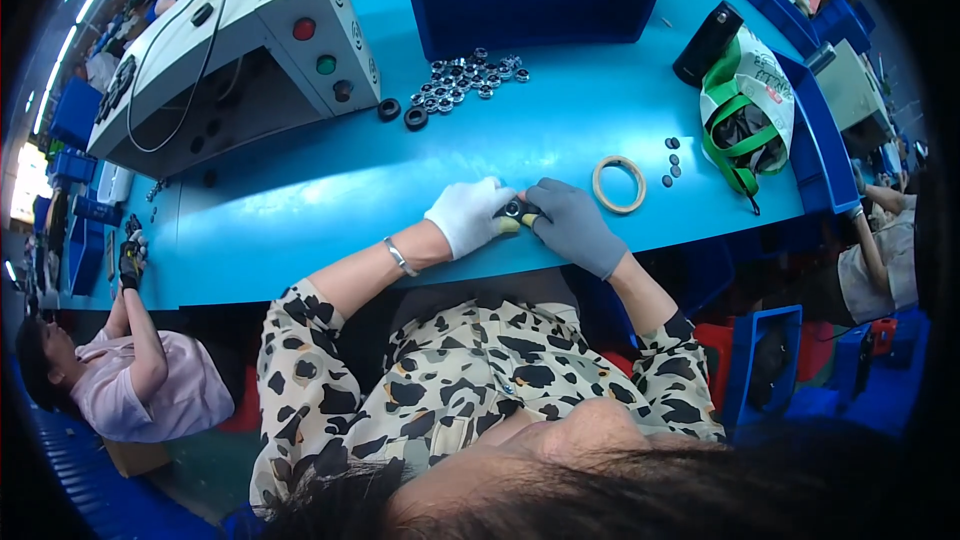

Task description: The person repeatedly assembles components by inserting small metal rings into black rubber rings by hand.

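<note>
- The table [380,190] was blue and ran under everything; its near edge lay just below the hands, so a dropped piece could have rolled off it.
- The machine [300,10], a pale box with red and green buttons, stood at the left; a piece that strayed into its dark cavity would have been hard to spot.
- The bin [530,0], deep blue, stood at the back; dragged forward, it might have scattered the pieces in front of it.
- The bag [775,80], white and green, stood at the right, a black bottle [708,44] beside it; a knock could have tipped either.
- The left hand [468,218], white-gloved, pinched the part from the left.
- The right hand [572,223], grey-gloved, gripped it from the right; loose glove cloth could have dulled the feel and let it slip.
- The tape [598,185] lay near the right hand, where an elbow or wrist might have nudged it.
- 2 black rings [415,118] lay by the machine, round enough to roll if bumped.
- The part [514,208], dark with a shiny centre, was between the fingertips of the 2 hands; uneven pressure might have tilted or popped it out.
- Chrome pieces [460,78] lay loosely clustered before the bin; rubbing could have scratched them.
- About 5 black caps [676,171] lay right of the tape, easily swept away by a sleeve.
</note>
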`<state>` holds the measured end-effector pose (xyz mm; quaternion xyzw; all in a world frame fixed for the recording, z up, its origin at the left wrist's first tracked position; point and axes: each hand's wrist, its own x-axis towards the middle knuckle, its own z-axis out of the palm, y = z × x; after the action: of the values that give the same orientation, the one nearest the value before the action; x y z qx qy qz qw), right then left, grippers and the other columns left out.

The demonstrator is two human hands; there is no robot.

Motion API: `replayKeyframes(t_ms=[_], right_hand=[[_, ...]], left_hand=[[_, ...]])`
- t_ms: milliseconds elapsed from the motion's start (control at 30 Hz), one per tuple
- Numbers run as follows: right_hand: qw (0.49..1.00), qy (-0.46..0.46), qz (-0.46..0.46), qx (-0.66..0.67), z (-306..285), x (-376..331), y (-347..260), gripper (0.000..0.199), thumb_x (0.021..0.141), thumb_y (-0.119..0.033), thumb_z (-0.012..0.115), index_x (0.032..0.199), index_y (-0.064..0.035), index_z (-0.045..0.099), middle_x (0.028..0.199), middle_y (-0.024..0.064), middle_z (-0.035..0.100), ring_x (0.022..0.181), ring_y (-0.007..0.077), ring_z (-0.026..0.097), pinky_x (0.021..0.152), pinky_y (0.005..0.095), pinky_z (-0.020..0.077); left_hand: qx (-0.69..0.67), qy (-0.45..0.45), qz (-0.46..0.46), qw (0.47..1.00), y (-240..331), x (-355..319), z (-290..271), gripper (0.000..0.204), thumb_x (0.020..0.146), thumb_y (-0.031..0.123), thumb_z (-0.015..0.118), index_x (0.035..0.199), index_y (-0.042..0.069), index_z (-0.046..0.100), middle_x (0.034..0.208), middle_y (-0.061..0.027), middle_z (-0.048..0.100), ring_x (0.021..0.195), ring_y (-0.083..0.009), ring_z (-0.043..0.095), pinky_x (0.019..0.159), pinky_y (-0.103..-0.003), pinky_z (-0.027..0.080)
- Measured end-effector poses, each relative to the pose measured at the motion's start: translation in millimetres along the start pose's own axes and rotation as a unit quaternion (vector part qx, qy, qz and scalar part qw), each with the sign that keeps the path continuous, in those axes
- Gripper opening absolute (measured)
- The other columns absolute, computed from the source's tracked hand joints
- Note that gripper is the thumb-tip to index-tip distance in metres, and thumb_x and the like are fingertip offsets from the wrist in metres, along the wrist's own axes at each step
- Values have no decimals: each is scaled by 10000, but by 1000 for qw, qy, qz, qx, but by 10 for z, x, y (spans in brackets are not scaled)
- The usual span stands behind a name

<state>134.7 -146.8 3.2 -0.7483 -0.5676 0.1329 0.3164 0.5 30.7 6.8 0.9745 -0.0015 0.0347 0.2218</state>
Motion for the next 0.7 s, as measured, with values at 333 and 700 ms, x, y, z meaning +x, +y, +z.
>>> replayKeyframes(t_ms=[333,700], right_hand=[[993,96,-33,-59,161,-71,-61,335,771,52,601,1089,-18,679,912,162,604,824,362,632,677,456,509],[939,201,40,275,139,-225,-311,638,836,9,724,1447,-37,543,1279,126,559,1134,200,587,822,284,554]], left_hand=[[27,-46,75,996,-100,76,4,395,907,290,731,1220,94,588,991,-164,610,783,-371,666,680,-466,549],[-876,14,-98,473,-10,-83,358,434,1000,249,676,1327,-17,573,1212,-163,654,1115,-266,636,1004,-439,520]])
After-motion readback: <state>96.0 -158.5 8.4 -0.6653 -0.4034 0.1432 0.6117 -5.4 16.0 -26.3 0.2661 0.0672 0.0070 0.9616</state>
